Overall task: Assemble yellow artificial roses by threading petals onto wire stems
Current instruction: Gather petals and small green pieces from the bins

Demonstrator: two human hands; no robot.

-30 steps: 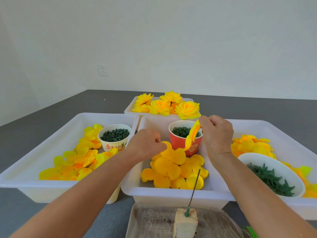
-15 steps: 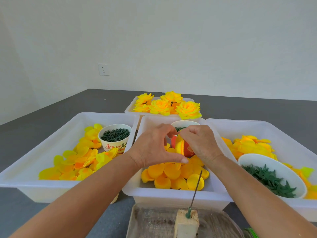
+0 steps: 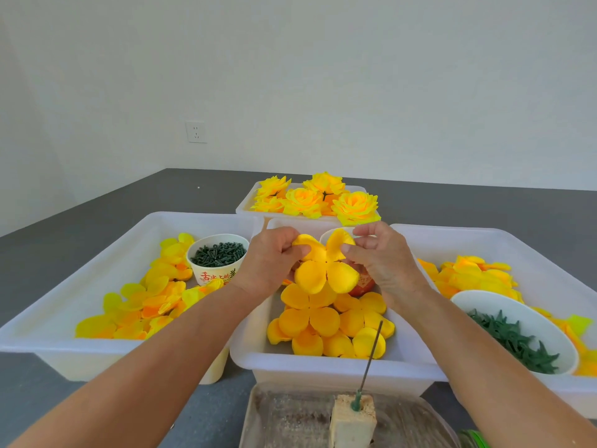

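I hold a yellow four-lobed petal piece (image 3: 324, 270) spread out in the air above the middle tray (image 3: 323, 367). My left hand (image 3: 269, 260) pinches its upper left lobe and my right hand (image 3: 381, 257) pinches its upper right lobe. Under it in the tray lie several more yellow petal pieces (image 3: 329, 324). A thin wire stem (image 3: 370, 357) stands upright in a foam block (image 3: 352, 421) near the bottom edge, below and in front of my hands.
A left tray (image 3: 80, 273) holds loose petals and a paper cup of dark green parts (image 3: 217, 258). A right tray (image 3: 504, 240) holds petals and a white bowl of green calyxes (image 3: 513, 337). Finished roses (image 3: 319, 198) fill the far tray. A red cup (image 3: 363, 284) sits behind the petal piece.
My hands came together over the middle tray, then rose and spread the petal piece flat between them. The red cup is now mostly hidden behind it.
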